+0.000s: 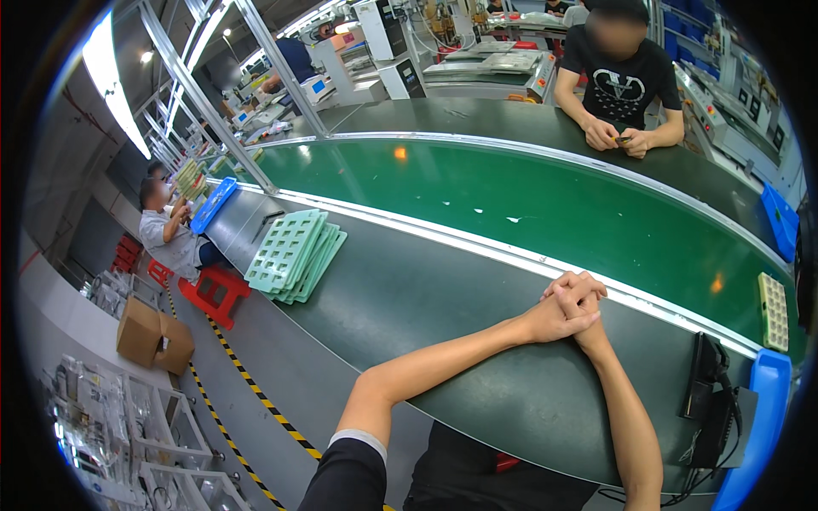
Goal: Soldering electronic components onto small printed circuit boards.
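Observation:
My left hand (pixel 545 322) and my right hand (pixel 588 324) are clasped together, their fingers interlaced and closed. No object shows between them. Both rest over the dark green worktop (pixel 477 375), close to the pale metal rail (pixel 630 300) that edges the green conveyor belt (pixel 503 213). My left forearm reaches in from the lower left, and the right one from the lower right. To the left on the worktop lies a stack of light green trays (pixel 290 255) with square openings, well apart from my hands.
On the right are a black device with cables (pixel 707 387), a blue bin (pixel 763 409) and a yellowish tray with pockets (pixel 773 311). Across the belt, a person (pixel 626 85) holds a small dark item. Farther left sit another person (pixel 166 226) and a red stool (pixel 213 294).

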### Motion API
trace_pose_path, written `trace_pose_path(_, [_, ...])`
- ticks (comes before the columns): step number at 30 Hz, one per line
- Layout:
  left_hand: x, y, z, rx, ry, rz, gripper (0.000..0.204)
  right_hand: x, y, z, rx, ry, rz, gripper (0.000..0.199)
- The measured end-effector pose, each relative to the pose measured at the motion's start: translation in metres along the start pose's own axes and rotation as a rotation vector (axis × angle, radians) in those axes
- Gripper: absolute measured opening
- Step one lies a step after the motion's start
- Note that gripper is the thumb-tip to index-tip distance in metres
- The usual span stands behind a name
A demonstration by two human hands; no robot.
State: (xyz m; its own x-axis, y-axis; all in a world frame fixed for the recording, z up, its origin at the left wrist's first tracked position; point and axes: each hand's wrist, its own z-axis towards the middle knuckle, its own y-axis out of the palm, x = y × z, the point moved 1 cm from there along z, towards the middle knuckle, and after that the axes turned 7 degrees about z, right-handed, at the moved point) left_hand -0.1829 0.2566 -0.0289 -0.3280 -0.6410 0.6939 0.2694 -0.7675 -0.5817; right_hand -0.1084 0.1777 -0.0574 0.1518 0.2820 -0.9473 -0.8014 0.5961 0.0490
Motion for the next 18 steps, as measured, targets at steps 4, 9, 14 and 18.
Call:
trace_pose_path(4, [-0.013,0.004,-0.001,0.066,0.011,-0.075,0.045,-0.006,0.005,0.001,-0.013,0.008,0.042,0.023])
trace_pose_path(9, [-0.005,0.002,0.002,0.015,0.028,-0.019,0.043,-0.003,0.002,0.0,0.003,0.003,0.052,0.023])
trace_pose_path(14, [0.007,-0.002,0.0,-0.009,-0.054,-0.143,0.043,-0.005,0.003,-0.001,0.008,0.006,0.047,0.023])
trace_pose_path(18, [0.008,-0.003,0.0,-0.01,-0.044,-0.142,0.043,-0.008,0.003,0.0,-0.001,-0.008,0.011,0.024])
